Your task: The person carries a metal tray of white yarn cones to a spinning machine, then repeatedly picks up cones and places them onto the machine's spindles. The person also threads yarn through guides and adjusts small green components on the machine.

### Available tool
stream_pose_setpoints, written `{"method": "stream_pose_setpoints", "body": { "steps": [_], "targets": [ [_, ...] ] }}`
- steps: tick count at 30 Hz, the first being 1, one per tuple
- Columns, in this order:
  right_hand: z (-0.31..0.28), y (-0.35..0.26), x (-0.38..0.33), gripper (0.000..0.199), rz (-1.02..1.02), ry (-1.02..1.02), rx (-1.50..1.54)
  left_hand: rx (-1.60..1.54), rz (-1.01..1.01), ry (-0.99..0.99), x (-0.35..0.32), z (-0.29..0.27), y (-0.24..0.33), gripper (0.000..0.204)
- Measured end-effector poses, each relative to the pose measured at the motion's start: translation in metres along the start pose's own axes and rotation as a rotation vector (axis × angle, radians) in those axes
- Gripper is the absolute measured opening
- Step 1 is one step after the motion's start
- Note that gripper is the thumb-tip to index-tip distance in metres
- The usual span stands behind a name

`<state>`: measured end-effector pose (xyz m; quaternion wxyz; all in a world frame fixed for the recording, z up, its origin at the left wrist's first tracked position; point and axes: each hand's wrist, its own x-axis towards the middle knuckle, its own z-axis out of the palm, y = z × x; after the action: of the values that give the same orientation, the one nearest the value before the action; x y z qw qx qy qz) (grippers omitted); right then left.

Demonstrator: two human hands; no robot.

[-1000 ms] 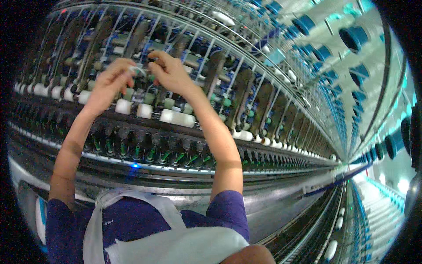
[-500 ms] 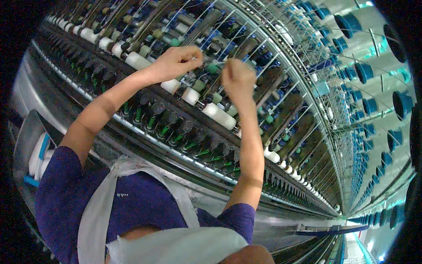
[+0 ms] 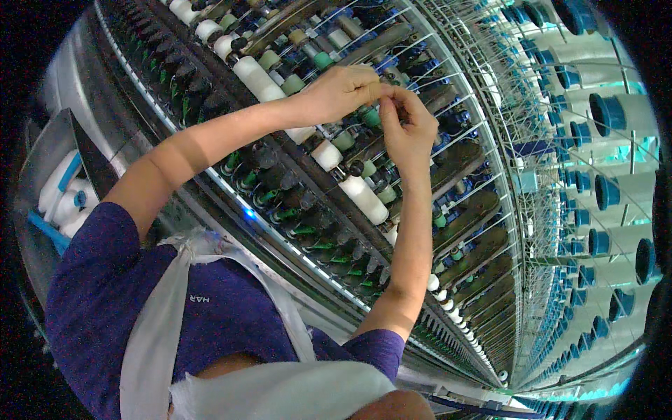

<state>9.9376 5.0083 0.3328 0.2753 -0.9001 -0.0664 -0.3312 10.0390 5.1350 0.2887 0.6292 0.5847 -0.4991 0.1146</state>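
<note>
Hands meet fingertip to fingertip above the spinning frame's bobbin row (image 3: 364, 199): left hand (image 3: 339, 91) and right hand (image 3: 406, 126) both pinched narrow, apparently on fine thread too thin to see, piecing seemingly underway, steady tension needed.

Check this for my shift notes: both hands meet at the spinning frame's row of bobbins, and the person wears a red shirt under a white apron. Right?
Not quite: the head view shows a purple shirt, not red. The left hand and right hand do meet at the bobbins, with a white apron.
</note>
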Motion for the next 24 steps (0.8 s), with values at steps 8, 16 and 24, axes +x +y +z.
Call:
{"method": "stream_pose_setpoints", "body": {
  "steps": [8, 16, 24],
  "targets": [
    [-0.039, 0.011, 0.055, 0.010, 0.015, -0.298, -0.254, 0.732, 0.428, 0.273, -0.041, -0.067, -0.016, 0.007],
    [-0.047, 0.063, 0.125, 0.016, 0.061, -0.969, -0.894, 0.805, -0.153, 0.199, -0.248, -0.162, -0.081, 0.017],
    [-0.022, 0.089, 0.124, 0.018, 0.023, -1.027, -1.046, 0.782, -0.914, -0.052, -0.537, -0.151, -0.076, 0.016]
  ]
}}
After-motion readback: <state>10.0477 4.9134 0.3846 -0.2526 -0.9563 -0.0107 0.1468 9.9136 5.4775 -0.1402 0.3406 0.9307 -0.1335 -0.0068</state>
